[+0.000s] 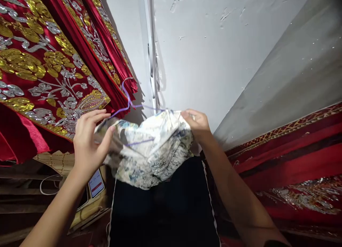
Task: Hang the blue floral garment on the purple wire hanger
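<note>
A crumpled white garment with a blue and grey floral print (pixel 157 150) hangs in front of me on a thin purple hanger (pixel 129 101). The hanger's hook points up and its lower bar shows across the cloth. At the garment's left edge is my left hand (pixel 92 140), its fingers and thumb spread apart. My right hand (pixel 196 122) pinches the upper right edge of the cloth between thumb and fingers. Part of the garment's left side is blurred.
Red cloth with gold and silver embroidery (pixel 53 68) hangs at the upper left. A lit phone (pixel 96 184) lies at the lower left on a bamboo piece (pixel 88 213). More red embroidered fabric (pixel 294 168) is at the right, below a white wall (pixel 203 54).
</note>
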`<action>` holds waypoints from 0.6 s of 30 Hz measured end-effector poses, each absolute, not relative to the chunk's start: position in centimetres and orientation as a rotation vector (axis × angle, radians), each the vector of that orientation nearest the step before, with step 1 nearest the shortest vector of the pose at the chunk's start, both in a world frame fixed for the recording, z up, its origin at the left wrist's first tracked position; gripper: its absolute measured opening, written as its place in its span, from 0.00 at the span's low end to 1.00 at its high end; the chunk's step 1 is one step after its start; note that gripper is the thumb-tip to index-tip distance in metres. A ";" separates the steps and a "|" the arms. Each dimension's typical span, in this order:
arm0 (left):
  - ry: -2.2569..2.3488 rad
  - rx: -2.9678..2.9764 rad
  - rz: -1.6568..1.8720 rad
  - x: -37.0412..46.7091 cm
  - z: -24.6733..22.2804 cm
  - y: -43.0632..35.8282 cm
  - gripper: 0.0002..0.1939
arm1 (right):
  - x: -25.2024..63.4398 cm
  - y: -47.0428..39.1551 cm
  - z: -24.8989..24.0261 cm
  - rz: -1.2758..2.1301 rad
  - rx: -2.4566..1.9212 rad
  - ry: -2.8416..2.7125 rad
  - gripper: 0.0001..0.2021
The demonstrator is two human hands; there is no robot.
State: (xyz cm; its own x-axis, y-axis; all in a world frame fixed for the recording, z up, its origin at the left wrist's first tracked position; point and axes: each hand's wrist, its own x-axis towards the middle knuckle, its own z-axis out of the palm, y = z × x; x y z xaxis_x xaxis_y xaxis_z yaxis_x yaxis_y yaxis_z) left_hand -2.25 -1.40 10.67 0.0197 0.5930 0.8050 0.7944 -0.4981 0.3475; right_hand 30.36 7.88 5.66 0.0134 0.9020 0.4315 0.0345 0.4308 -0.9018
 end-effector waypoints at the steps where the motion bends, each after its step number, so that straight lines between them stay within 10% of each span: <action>1: -1.339 -2.056 -1.476 -1.7 10.1 -1.2 0.14 | 30.5 8.9 6.3 0.831 -0.877 -1.328 0.17; 11: -1.922 -2.880 -0.836 4.8 1.3 0.6 0.21 | 33.1 5.9 4.1 0.751 -1.007 -0.936 0.19; 18: -1.968 -2.970 -1.182 7.8 -3.3 -1.7 0.19 | 32.7 5.7 0.6 0.504 -1.138 -0.892 0.19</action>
State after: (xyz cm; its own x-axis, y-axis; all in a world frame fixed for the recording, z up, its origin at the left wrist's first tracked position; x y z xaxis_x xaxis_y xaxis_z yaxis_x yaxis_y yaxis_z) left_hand 7.83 -1.74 -3.32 0.3201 0.9352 0.1517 0.5734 -0.3187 0.7548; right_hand 32.69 5.74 0.63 0.5703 0.7446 0.3468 0.0870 0.3651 -0.9269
